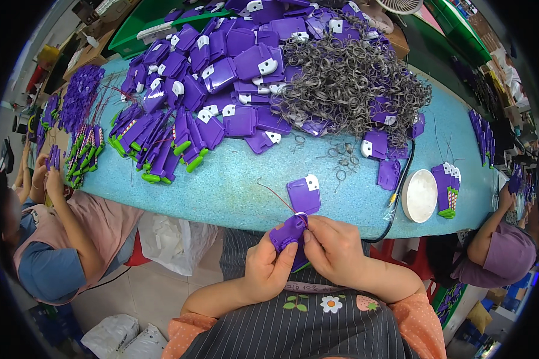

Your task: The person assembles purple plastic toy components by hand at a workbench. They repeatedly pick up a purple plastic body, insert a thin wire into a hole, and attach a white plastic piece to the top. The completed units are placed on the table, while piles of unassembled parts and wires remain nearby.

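Observation:
My left hand [266, 263] is wrapped round a small purple plastic casing [285, 232], its thumb lying on the front face. A thin dark-red wire [275, 195] rises from the casing's top and curves away to the left. My right hand [336, 246] is closed in a pinch at the casing's right edge, beside a pale loop; what lies between those fingertips is hidden. Just beyond my hands, a flat purple panel [304, 196] with a white corner rests on the blue table [233, 191]. A bit of green shows under the casing.
A heap of purple panels [221, 75] and a tangle of grey metal rings [347, 84] cover the far side. Purple-and-green assemblies [161, 146] lie left. At right are a white bowl [420, 195], a black cable [404, 179] and more assemblies [446, 188]. People sit at both sides.

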Motion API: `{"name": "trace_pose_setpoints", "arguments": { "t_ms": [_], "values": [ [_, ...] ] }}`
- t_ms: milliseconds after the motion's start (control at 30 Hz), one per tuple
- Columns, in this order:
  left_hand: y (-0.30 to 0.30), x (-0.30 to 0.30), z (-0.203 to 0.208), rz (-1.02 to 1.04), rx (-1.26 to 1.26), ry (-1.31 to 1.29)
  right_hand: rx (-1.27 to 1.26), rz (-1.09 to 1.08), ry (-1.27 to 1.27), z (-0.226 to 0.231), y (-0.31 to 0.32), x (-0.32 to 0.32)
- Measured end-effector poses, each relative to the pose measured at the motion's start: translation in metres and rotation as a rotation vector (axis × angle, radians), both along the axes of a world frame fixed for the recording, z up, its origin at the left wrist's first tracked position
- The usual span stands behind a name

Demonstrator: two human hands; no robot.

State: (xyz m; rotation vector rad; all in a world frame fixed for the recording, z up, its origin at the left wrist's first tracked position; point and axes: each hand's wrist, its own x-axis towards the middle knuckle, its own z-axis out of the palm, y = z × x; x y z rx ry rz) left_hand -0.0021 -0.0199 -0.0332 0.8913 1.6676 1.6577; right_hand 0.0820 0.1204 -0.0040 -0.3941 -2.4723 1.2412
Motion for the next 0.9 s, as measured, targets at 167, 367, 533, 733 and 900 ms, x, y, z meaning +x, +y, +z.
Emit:
{"name": "trace_pose_setpoints", "arguments": {
  "t_ms": [167, 367, 533, 733, 900],
  "values": [
    [-0.003, -0.015, 0.004, -0.133, -0.031, -0.134, -0.119, 0.212, -0.229, 0.007, 0.024, -0.001],
    [-0.009, -0.019, 0.009, -0.031, 0.1, -0.624, -0.216, 0.115, -0.151, 0.009, 0.029, -0.025],
    [-0.018, -0.031, 0.018, 0.014, 0.179, -0.566, 0.417, -0.181, -0.2, -0.008, 0.059, -0.074],
    [-0.008, -0.019, 0.019, 0.126, 0.164, -0.613, 0.527, -0.109, -0.317, -0.002, 0.055, -0.07],
    [0.011, -0.027, 0.022, -0.004, 0.085, -0.623, 0.542, 0.316, -0.218, 0.036, 0.035, -0.005]
  ]
}}
